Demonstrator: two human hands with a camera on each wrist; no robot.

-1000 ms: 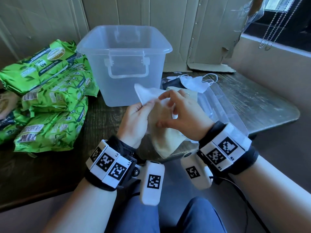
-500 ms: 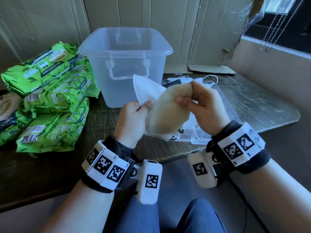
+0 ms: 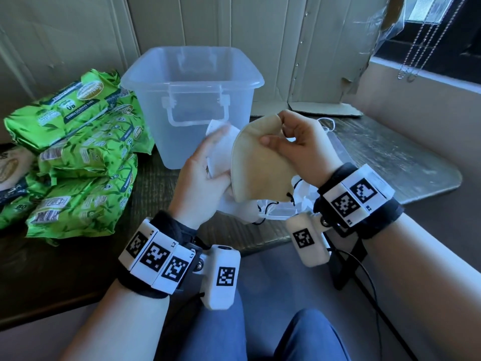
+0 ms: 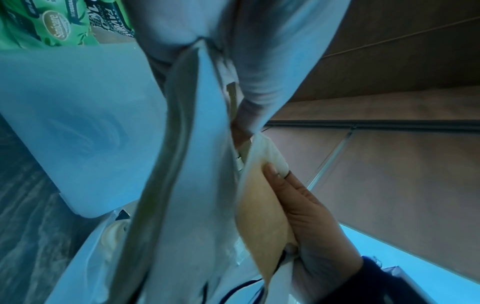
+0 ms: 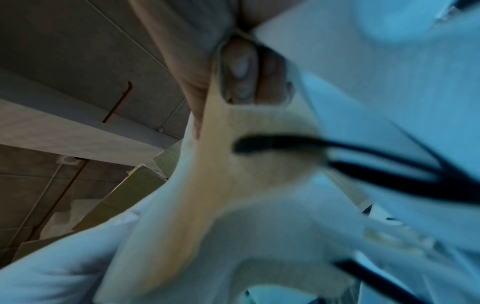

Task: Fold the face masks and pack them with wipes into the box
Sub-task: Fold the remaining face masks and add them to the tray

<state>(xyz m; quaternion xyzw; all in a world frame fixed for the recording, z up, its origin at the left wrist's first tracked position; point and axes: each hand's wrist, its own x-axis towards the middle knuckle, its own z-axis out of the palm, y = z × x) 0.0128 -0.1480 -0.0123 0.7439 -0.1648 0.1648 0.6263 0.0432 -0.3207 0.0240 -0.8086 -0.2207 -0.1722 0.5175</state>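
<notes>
Hands hold masks just in front of the clear box (image 3: pixel 192 74): right hand (image 3: pixel 304 149) pinches the beige mask (image 3: pixel 257 162); left hand (image 3: pixel 200 175) grips the white mask (image 3: pixel 221 147).

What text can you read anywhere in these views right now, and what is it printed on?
"Sanicare": oval logo on a green wipes pack.
"80": on the wipes packs, printed upside down.
"L1", "L2": left wrist marker band.
"R2": right wrist marker band.
Other pack print: too small or blurred to read.
</notes>
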